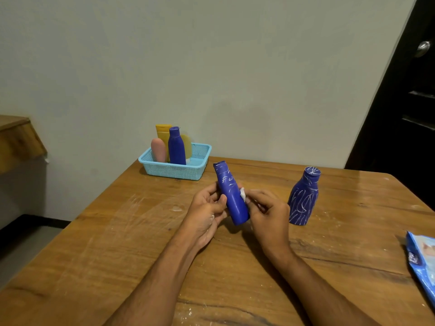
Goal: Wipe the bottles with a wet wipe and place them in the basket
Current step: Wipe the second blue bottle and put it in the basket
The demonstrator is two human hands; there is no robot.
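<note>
My left hand [207,209] grips a slim blue bottle [231,194] above the table, tilted with its cap up and away; white scribbles remain on its upper part. My right hand [268,208] pinches a small white wet wipe [243,193] against the bottle's right side. A wider blue bottle [303,196] covered in white scribbles stands upright to the right, apart from my hands. The light blue basket [200,165] sits at the table's far edge and holds a clean blue bottle [176,147], a pink bottle [158,149] and a yellow tube [163,135].
A blue pack of wet wipes [422,262] lies at the right edge of the wooden table [117,243]. White smears mark the tabletop on the left. A dark door [404,102] stands at the right, and another wooden surface [16,140] at the far left.
</note>
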